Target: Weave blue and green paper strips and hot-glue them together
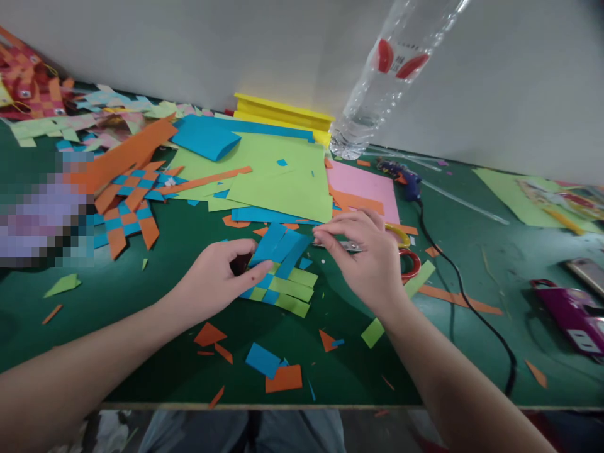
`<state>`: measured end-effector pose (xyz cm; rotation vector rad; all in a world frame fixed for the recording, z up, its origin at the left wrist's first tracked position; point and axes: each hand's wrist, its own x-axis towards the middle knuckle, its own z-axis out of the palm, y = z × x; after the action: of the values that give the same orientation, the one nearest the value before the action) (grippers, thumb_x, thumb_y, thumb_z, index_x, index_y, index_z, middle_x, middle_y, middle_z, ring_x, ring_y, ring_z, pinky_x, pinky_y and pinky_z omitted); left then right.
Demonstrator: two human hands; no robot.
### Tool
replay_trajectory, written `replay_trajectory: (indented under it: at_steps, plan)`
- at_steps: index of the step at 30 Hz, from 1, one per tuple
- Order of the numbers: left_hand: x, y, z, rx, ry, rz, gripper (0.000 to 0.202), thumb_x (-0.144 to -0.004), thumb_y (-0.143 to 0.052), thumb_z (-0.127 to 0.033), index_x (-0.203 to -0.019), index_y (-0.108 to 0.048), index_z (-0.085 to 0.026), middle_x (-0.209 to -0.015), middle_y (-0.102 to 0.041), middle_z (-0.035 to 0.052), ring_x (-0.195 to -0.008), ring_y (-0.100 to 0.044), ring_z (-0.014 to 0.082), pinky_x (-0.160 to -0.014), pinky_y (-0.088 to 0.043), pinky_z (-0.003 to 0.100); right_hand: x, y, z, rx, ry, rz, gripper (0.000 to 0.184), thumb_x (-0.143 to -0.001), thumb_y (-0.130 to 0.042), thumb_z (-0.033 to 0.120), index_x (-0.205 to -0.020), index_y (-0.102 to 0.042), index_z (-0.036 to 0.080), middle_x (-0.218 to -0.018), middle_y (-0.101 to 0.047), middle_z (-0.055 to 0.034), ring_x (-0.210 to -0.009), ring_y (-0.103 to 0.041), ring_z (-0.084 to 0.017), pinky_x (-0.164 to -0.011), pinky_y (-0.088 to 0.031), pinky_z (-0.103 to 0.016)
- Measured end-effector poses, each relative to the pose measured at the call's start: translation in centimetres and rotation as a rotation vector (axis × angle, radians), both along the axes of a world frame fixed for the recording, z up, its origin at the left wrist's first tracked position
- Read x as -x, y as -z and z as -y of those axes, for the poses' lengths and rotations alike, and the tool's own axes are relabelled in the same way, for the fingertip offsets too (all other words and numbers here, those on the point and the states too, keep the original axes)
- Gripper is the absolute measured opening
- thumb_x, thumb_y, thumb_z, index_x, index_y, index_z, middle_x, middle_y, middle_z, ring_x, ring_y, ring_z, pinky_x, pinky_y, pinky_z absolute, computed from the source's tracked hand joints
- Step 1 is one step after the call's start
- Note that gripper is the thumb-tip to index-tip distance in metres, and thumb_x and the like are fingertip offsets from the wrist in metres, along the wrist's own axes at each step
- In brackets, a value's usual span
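A woven paper piece of blue and light-green strips lies on the green table in front of me. My left hand pinches its left edge, thumb on top. Loose blue strips stick up from the weave. My right hand is closed in a pinch at the right end of these strips. It lies over scissors with yellow and red handles, whose blades show under the fingers.
Sheets of green, pink and blue paper lie behind, with an orange-blue weave at left. A clear bottle stands at the wall. A glue gun and its black cord run right. Scraps litter the front edge.
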<state>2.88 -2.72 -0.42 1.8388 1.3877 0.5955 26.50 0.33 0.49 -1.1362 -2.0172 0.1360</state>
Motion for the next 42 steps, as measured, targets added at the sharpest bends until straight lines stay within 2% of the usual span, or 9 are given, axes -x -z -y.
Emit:
replay_trajectory:
  at_steps: [6,13,17,23,29,32,34,37,42]
  plan:
    - [0.1,-0.1,-0.1,0.033,-0.037,0.020,0.040,-0.086,-0.050,-0.054,-0.065,-0.039,-0.022,-0.058,-0.036,-0.0045,-0.053,-0.037,0.0122,-0.051,-0.028,0.027,-1.0,-0.6,-0.9,0.013,0.161,-0.155,0.015,-0.090,-0.069,0.030,-0.076,-0.070,0.027,-0.074,-0.072,0.0023,-0.078,-0.066,-0.019,-0.088,-0.048,-0.040]
    - [0.0,-0.3,0.0,0.004,-0.048,0.022,0.041,-0.086,-0.050,-0.051,-0.062,-0.032,-0.023,-0.057,-0.029,-0.0056,-0.051,-0.032,0.0112,-0.050,-0.026,0.026,-4.0,0.3,-3.9,-0.028,0.321,-1.035,0.017,-0.087,-0.066,0.038,-0.077,-0.058,0.027,-0.067,-0.055,0.0022,-0.068,-0.058,-0.016,-0.074,-0.050,-0.036]
    - [0.0,-0.2,0.0,0.021,-0.041,0.017,0.040,-0.087,-0.049,-0.051,-0.064,-0.034,-0.022,-0.059,-0.032,-0.0050,-0.052,-0.034,0.0115,-0.050,-0.027,0.026,-6.7,1.4,-5.3,0.035,0.384,-1.158,0.021,-0.090,-0.057,0.044,-0.078,-0.049,0.028,-0.075,-0.055,0.0006,-0.074,-0.061,-0.019,-0.070,-0.047,-0.039]
    - [0.0,-0.1,-0.1,-0.010,-0.045,0.015,0.041,-0.086,-0.050,-0.050,-0.063,-0.030,-0.023,-0.059,-0.027,-0.0058,-0.051,-0.030,0.0110,-0.050,-0.025,0.026,-4.6,0.9,-4.4,0.085,0.281,-1.002,0.027,-0.086,-0.068,0.048,-0.073,-0.057,0.028,-0.058,-0.043,0.0057,-0.056,-0.050,-0.013,-0.063,-0.046,-0.036]
    - [0.0,-0.2,-0.2,-0.002,-0.041,0.018,0.041,-0.086,-0.051,-0.051,-0.063,-0.033,-0.023,-0.058,-0.030,-0.0053,-0.051,-0.033,0.0114,-0.050,-0.025,0.027,-0.9,0.1,-1.6,0.087,0.184,-0.670,0.022,-0.088,-0.072,0.040,-0.075,-0.065,0.025,-0.059,-0.062,0.0039,-0.057,-0.061,-0.014,-0.066,-0.055,-0.034]
    - [0.0,-0.2,-0.1,-0.010,-0.043,0.023,0.041,-0.087,-0.051,-0.051,-0.063,-0.033,-0.023,-0.058,-0.030,-0.0053,-0.051,-0.032,0.0113,-0.050,-0.025,0.027,-0.9,0.5,-1.2,0.101,0.143,-0.464,0.008,-0.091,-0.065,0.027,-0.086,-0.070,0.025,-0.093,-0.076,-0.0034,-0.093,-0.073,-0.020,-0.085,-0.059,-0.042]
    - [0.0,-0.2,-0.1,-0.014,-0.042,0.027,0.041,-0.087,-0.051,-0.050,-0.063,-0.034,-0.022,-0.058,-0.031,-0.0051,-0.052,-0.033,0.0113,-0.050,-0.025,0.027,-1.2,0.9,-1.3,0.142,0.118,-0.224,0.021,-0.091,-0.055,0.016,-0.092,-0.074,0.027,-0.136,-0.065,-0.0068,-0.132,-0.058,-0.027,-0.104,-0.050,-0.053]
    - [0.1,-0.2,0.0,-0.023,-0.040,0.031,0.041,-0.087,-0.052,-0.050,-0.062,-0.033,-0.022,-0.057,-0.031,-0.0055,-0.051,-0.032,0.0110,-0.050,-0.025,0.026,-1.5,1.3,-1.5,0.222,0.137,-0.088,0.029,-0.088,-0.054,0.015,-0.106,-0.074,0.026,-0.157,-0.046,-0.0099,-0.148,-0.039,-0.032,-0.111,-0.041,-0.063]
    - [0.1,-0.2,0.0,0.003,-0.040,0.029,0.039,-0.088,-0.050,-0.051,-0.064,-0.039,-0.022,-0.058,-0.037,-0.0044,-0.052,-0.036,0.0116,-0.050,-0.027,0.026,-1.0,1.0,-1.2,0.248,0.049,-0.047,0.016,-0.091,-0.065,0.033,-0.078,-0.073,0.028,-0.085,-0.078,-0.0011,-0.107,-0.072,-0.027,-0.119,-0.024,-0.070]
